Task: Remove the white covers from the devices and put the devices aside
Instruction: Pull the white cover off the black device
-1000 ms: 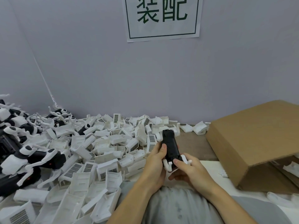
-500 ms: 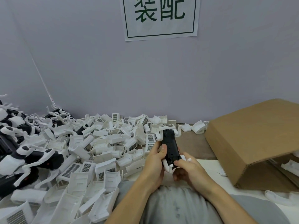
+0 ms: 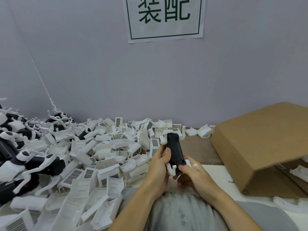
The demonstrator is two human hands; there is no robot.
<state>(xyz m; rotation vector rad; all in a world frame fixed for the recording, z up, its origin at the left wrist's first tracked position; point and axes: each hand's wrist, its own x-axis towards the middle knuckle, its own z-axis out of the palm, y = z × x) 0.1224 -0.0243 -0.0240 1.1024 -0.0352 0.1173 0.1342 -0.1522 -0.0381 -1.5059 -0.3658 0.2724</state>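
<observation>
I hold a black device [image 3: 175, 150] upright between both hands, just above my lap at the near edge of the desk [image 3: 196, 147]. My left hand [image 3: 158, 165] grips its side, thumb pressed on the face; my right hand [image 3: 193, 172] pinches the lower end, where a white cover [image 3: 171, 169] clings. I judge the cover is mid-removal; next it needs prying free. Loose covers [image 3: 100, 155] lie heaped left of my hands.

hands [image 3: 159, 165]: 2 | held device [image 3: 175, 150]: 1 | cardboard box [image 3: 260, 144]: 1 | wall sign [image 3: 165, 17]: 1
</observation>
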